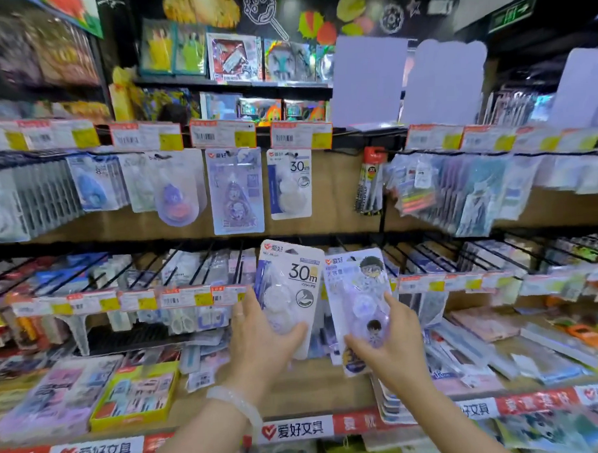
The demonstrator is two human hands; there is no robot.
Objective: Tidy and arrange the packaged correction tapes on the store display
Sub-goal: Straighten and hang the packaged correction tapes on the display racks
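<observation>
The left hand (261,334) holds a white blister-packed correction tape marked "30m" (290,291) upright in front of the lower shelf, its fingers curled behind the card and the thumb pressed across the clear bubble on the front. A pale bead bracelet (233,405) circles the left wrist. Just to the right, the right hand (388,345) pinches a lilac blister-packed correction tape printed with a cartoon boy (359,299), thumb on the lower front and index finger stretched up along the right edge; the other fingers are hidden behind the card. The two packs stand side by side, their inner edges touching or just overlapping, both tilted slightly.

Farther back, on the upper row of hooks, a matching white "30m" hanging pack (290,184) hangs to the right of a lilac cartoon hanging pack (236,191), with a rounded purple tape pack (176,194) further left. White and orange price labels (218,134) line the rail above them. On the near wooden shelf, at the left, lies a yellow-edged flat stationery box (135,394).
</observation>
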